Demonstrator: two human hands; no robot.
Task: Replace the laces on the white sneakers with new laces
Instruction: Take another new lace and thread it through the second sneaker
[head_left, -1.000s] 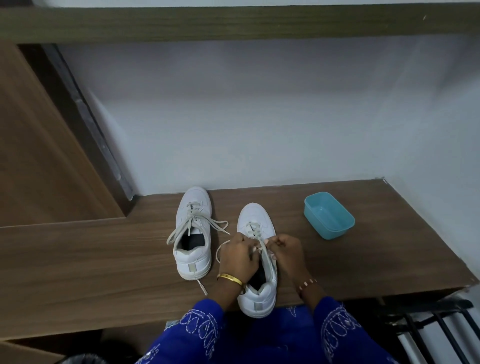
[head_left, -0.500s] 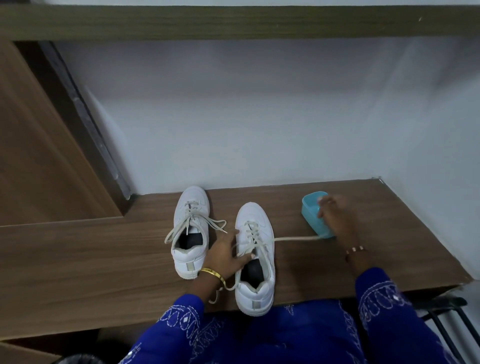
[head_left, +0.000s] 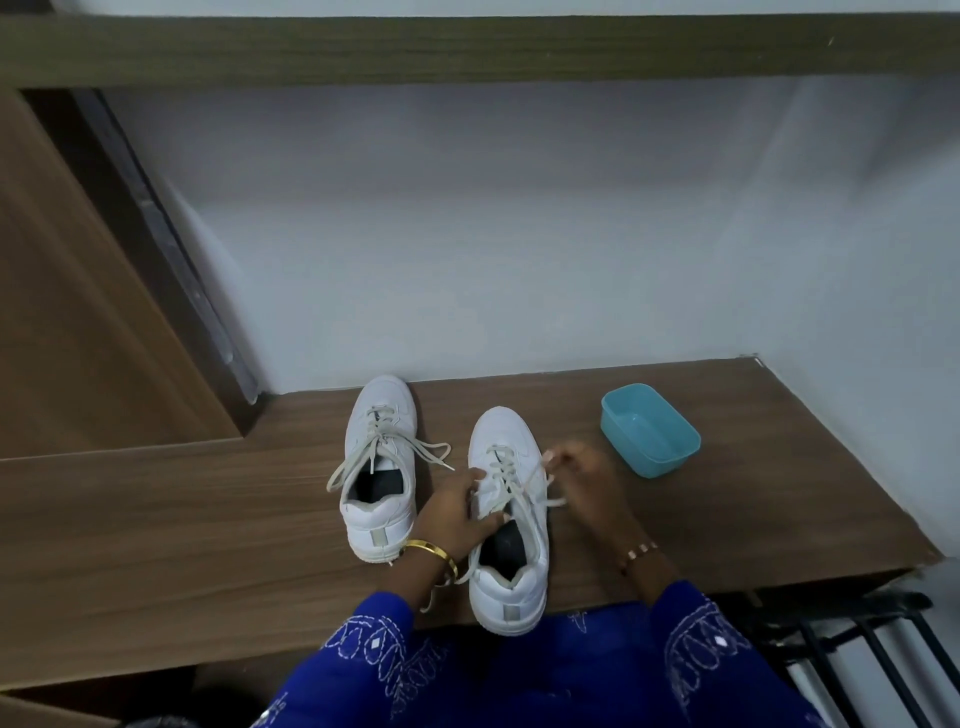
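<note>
Right hand (head_left: 582, 480), out by the teal plastic tub (head_left: 650, 428) half a second ago with lace drawn taut, is back at the near sneaker (head_left: 511, 519), fingers pinching the old lace (head_left: 540, 501) just left of its fingertips. Left hand (head_left: 457, 512) grips that sneaker's collar, holding it down on the table (head_left: 208, 519). Second sneaker (head_left: 379, 467), left of the left hand, untied but laced. Judgement: one eyelet row freed, unlacing goes on; no new laces visible.

Dim, soft light; motion-blurred right hand (head_left: 582, 480)
</note>
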